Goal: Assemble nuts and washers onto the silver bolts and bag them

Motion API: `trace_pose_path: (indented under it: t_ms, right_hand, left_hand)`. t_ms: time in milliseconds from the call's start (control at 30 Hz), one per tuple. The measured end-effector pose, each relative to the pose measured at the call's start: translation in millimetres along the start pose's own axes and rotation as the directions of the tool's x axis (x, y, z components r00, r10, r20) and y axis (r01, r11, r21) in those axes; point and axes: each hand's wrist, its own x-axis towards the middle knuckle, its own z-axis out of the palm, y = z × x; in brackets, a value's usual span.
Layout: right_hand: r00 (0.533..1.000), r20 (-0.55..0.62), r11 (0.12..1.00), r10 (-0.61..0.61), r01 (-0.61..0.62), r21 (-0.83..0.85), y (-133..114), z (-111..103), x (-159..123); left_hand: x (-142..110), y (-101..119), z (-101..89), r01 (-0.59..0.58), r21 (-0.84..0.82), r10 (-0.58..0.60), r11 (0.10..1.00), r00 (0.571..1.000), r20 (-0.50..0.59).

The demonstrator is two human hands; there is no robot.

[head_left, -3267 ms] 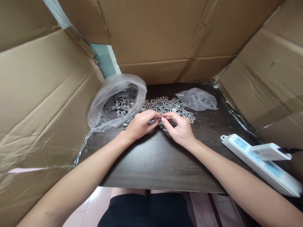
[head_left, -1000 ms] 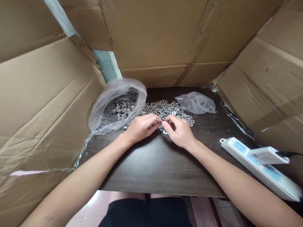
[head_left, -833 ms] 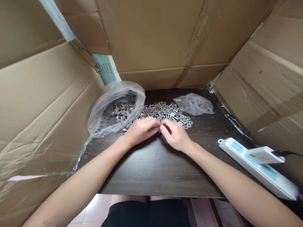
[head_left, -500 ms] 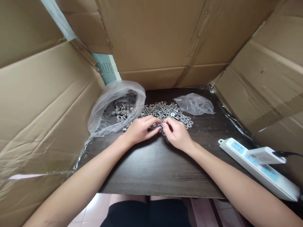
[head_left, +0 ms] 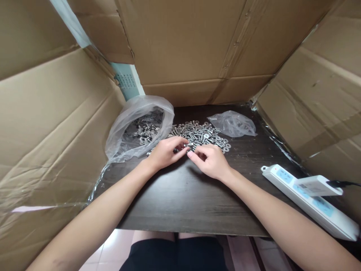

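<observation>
My left hand is at the near edge of a heap of loose bolts, nuts and washers. Its thumb and fingers are bent into a pinch, and a small metal bolt shows at the fingertips. Just right of it, my right hand is curled, thumb against the forefinger, close to the left fingertips. Whatever lies in that pinch is too small and covered to make out. Left of the heap, an open clear plastic bag contains several bolts fitted with washers.
A crumpled clear bag lies behind the heap on the right. On the dark tabletop, a white power strip with a plugged-in adapter sits at the right. Cardboard walls enclose the back and both sides.
My right hand's fingertips have shifted slightly left and down, away from the bolt they were touching. The left hand stays nearly in place, with the bolt now more visible at its fingertips.
</observation>
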Motion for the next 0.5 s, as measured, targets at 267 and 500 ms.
trace_pose_path:
  t_ms: [267, 500]
  right_hand:
    - [1.000, -0.013, 1.000, 0.026, -0.026, 0.017, 0.1, 0.2, -0.7]
    - [0.996, -0.032, 0.996, -0.084, 0.083, -0.018, -0.2, 2.3, -0.9]
  left_hand:
    - [-0.2, 0.9, -1.3, 0.006, 0.014, -0.006, 1.000, 1.000, 0.023]
    - [-0.1, 0.8, -0.8, 0.018, 0.034, -0.018, 0.999, 1.000, 0.003]
